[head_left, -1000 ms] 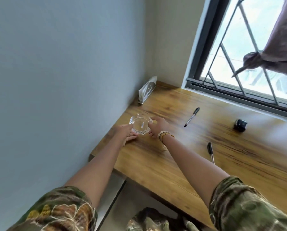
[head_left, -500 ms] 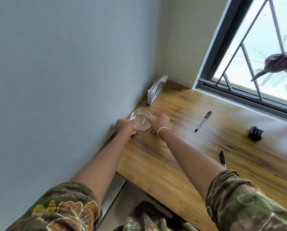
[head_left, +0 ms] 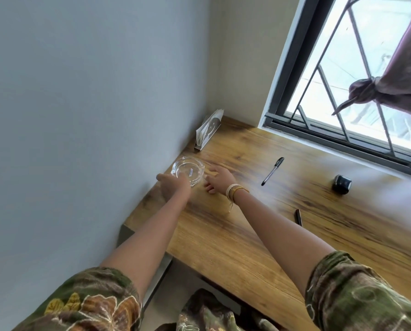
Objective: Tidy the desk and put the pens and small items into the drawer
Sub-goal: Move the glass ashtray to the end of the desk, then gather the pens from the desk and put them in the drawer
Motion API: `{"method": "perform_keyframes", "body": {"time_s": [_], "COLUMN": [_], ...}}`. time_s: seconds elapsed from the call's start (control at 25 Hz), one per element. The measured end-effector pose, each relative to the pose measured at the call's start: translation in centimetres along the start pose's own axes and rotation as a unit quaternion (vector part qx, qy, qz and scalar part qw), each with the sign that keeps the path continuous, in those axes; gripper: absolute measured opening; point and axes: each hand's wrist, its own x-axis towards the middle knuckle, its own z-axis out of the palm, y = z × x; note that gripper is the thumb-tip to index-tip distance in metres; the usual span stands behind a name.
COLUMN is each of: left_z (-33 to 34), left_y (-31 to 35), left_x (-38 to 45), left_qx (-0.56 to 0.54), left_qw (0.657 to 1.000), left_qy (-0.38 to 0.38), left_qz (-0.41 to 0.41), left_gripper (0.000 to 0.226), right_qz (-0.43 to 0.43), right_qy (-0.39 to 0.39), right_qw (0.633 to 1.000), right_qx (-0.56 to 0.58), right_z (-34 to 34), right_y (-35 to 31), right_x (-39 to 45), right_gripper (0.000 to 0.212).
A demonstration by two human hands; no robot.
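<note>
A clear glass dish [head_left: 187, 170] rests on the wooden desk [head_left: 247, 240] near the left wall. My left hand [head_left: 173, 187] lies over its near rim, fingers on the glass. My right hand [head_left: 220, 179] is just right of the dish with its fingers spread, holding nothing. A black-capped pen [head_left: 272, 171] lies further right. A second pen [head_left: 298, 217] is partly hidden behind my right forearm. A small black object [head_left: 341, 184] sits near the window. No drawer is in view.
A metal napkin holder [head_left: 208, 130] stands against the wall in the far corner. A barred window [head_left: 343, 91] with a knotted curtain [head_left: 390, 77] runs along the desk's far side. Patterned cloth lies below the desk's front edge.
The dish sits a little closer to the wall. My right hand has come off its rim and opened, while the left stays on it. The camera view has shifted.
</note>
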Motion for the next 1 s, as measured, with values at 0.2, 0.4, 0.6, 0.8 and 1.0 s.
{"method": "perform_keyframes", "body": {"time_s": [0.2,0.4,0.6,0.8,1.0], "left_z": [2.8,6.5,10.0,11.7,12.2], "left_y": [-1.8,-1.8,-1.9,-3.5,-5.1], "left_x": [-5.0,-8.1,-9.9,-8.6,-8.4], "left_qx": [0.079,0.126,0.236,0.434,0.435], "left_qw": [0.947,0.907,0.857,0.744,0.725], "left_qy": [-0.072,-0.17,-0.238,-0.247,-0.171], "left_qz": [0.303,0.364,0.392,0.443,0.506], "left_gripper": [0.006,0.014,0.042,0.078,0.077], "right_qz": [-0.051,-0.063,-0.024,-0.019,0.079], "right_qy": [0.149,0.264,0.311,0.299,0.203], "right_qw": [0.986,0.959,0.943,0.947,0.961], "right_qx": [-0.055,-0.086,-0.113,-0.118,-0.172], "right_z": [-4.6,-9.7,-14.2,-15.7,-15.5], "right_y": [3.6,7.0,9.1,8.9,6.6], "right_x": [-3.3,-6.4,-7.7,-6.3,-2.0], "right_gripper": [0.024,0.02,0.02,0.02,0.04]}}
